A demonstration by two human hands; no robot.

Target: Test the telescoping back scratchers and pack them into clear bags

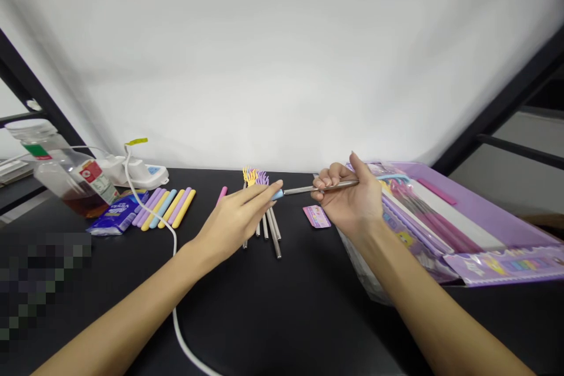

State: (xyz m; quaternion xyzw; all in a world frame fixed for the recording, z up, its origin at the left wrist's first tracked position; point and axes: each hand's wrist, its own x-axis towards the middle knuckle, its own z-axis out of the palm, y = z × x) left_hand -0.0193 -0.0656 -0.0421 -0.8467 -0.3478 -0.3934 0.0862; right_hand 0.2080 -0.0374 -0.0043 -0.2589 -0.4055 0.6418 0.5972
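My left hand [240, 217] is closed around a blue handle [277, 194], most of it hidden by the fingers. A metal rod [299, 190] runs from that handle into my right hand [348, 194], whose fingers curl around it with the thumb raised. The rod ends in a light blue claw [393, 176], so this is a back scratcher. Beneath and behind my left hand lie several metal rods [274, 235] with yellow claws [250, 176] and purple claws [262, 178]. A pink stick end [222, 192] shows beside the left hand. A small pink card [316, 217] lies between the hands.
Purple, yellow and blue handles [164, 208] lie in a row at left, near a blue packet [118, 211], a tilted bottle [73, 170] and a power strip [147, 175]. A white cable [174, 305] crosses the black table. On the right rests an opened purple package [506, 261] with more rods.
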